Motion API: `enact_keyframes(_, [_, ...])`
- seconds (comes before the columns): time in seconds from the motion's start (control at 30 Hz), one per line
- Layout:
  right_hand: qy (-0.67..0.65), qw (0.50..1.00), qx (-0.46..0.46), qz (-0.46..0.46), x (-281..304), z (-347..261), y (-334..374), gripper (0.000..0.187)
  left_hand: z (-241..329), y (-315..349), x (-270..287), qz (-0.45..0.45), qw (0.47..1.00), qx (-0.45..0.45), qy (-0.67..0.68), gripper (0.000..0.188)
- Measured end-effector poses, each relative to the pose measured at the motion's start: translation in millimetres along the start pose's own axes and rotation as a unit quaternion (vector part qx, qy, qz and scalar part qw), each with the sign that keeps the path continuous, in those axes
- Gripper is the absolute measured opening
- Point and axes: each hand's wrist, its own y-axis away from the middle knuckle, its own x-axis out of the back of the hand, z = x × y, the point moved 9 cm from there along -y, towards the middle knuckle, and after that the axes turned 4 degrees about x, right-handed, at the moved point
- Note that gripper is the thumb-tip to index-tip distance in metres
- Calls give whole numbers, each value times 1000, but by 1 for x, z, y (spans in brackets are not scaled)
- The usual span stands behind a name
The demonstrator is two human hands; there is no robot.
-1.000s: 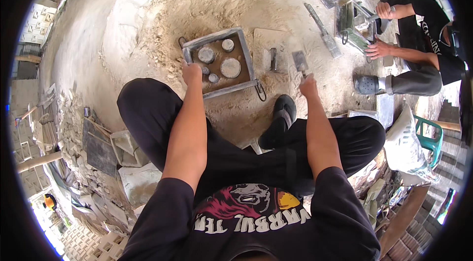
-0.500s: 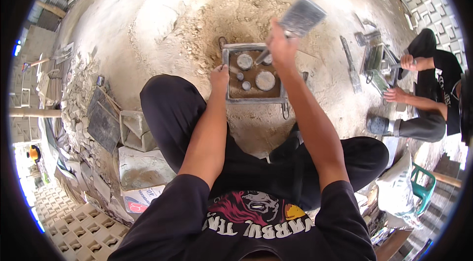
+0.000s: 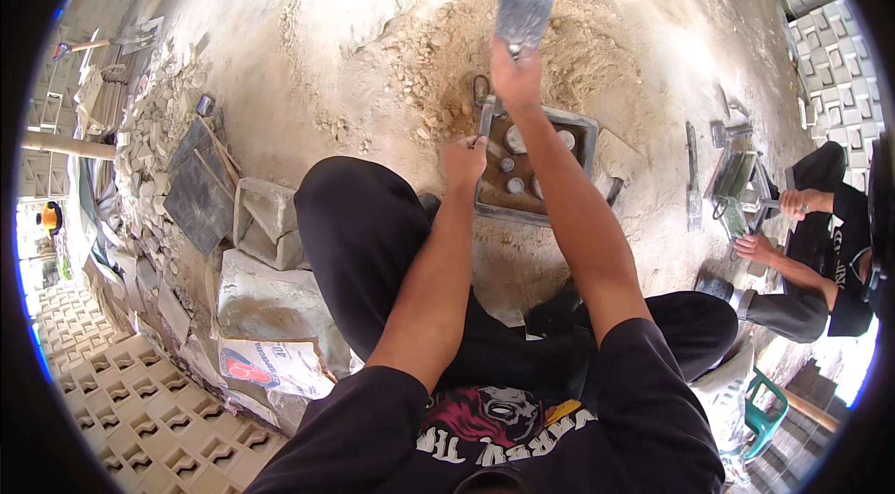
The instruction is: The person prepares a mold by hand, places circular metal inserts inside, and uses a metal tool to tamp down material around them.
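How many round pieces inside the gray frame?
5 visible: upper-left piece, upper-right piece, upper small piece, lower small piece, and bottom piece, mostly hidden behind the right forearm. That forearm may hide more.

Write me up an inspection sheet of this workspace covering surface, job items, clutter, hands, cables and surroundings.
Surface: dusty ground, with loose sand and stones heaped beyond the frame.
Job's things: the four-sided frame holds brown material and round pieces, partly hidden by the right forearm; a flat-bladed tool is raised past its far side.
Clutter: rubble, a dark slab and a hollow block at left.
Hands: left hand grips the frame's left rim; right hand, blurred, holds the tool.
Cables: nothing seen.
Surroundings: co-worker at right beside a second frame; green chair lower right.
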Motion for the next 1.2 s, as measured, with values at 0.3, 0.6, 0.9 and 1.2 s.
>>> enact_keyframes(0.3, [56,996,49,48,9,10,-11,26,-1,-23,0,-32,999,23,-11,33])
enact_keyframes(0.6, [-4,999,14,44,-2,-14,2,23,-4,-22,6,-15,1000,4,-13,32])
enact_keyframes(0.9, [24,996,-80,-43,-14,-26,-12,24,-5,-13,8,-20,999,25,-26,32])
enact_keyframes(1.2, [129,991,1,32,7,-5,-9,20,7,-7,5,-15,997,16,-73,32])
